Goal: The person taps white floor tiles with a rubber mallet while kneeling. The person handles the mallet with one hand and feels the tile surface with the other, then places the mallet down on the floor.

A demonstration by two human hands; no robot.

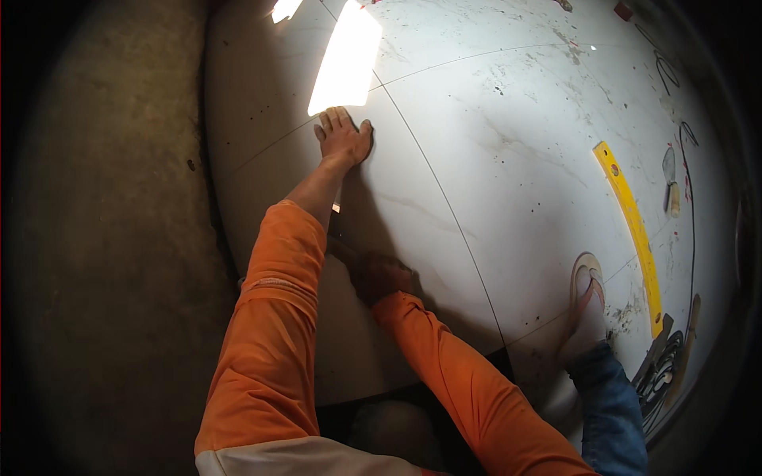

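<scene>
My left hand [346, 140] lies flat on a large white marbled floor tile [429, 238], fingers stretched toward a bright patch of sunlight. The thumb stands apart, and nothing is in the hand. Closer to me, in the shadow of my left arm, my right hand [384, 278] is low over the tiles and looks closed. A dark, narrow shape reaches from it toward my left forearm; shade and the sleeve hide what it is. Thin dark joints run between the tiles.
Rightward lie a yellow spirit level [633, 230], a trowel [671, 184] and a thin dark cable [692, 214]. More coiled cable [663, 373] lies beside my sandalled foot [587, 289]. On the left, the tiles end along a rough brown concrete surface [119, 238].
</scene>
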